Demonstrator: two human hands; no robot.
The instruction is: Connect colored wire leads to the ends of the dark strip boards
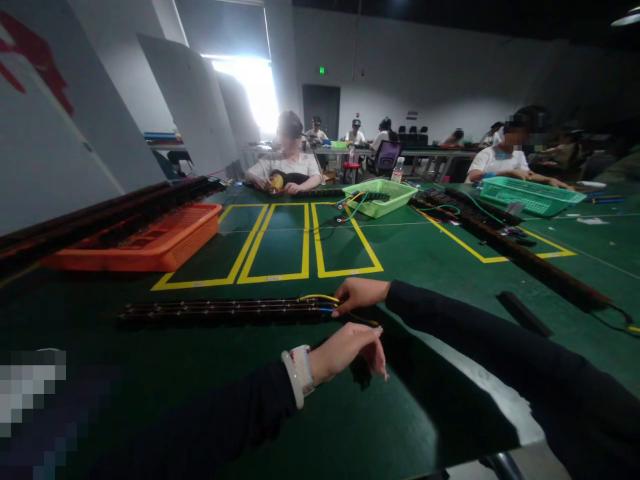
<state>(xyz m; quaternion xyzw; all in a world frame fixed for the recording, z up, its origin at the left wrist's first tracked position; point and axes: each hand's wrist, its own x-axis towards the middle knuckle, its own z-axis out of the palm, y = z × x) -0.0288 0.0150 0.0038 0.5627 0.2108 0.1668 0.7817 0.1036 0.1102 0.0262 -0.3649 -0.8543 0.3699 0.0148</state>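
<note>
A long black strip [225, 308] with several thin wires along its top lies across the green table. My right hand [363, 293] is closed at the strip's right end, its fingers pinching the wires, where a yellow wire [320, 297] and a blue wire [326, 310] show. Just in front, my left hand [345, 350] hovers with bent fingers hanging loosely apart, nothing visible in them. Its thumb tip is close to a dark wire with an orange end [372, 323]; whether they touch I cannot tell. A light band and a bangle circle the left wrist.
Yellow tape frames [275, 277] mark the table ahead. An orange basket [190, 237] with dark parts stands left, a light green basket [385, 198] with wires behind, another green basket [533, 193] at right. Long dark strips [545, 263] lie at right. Co-workers sit across the table.
</note>
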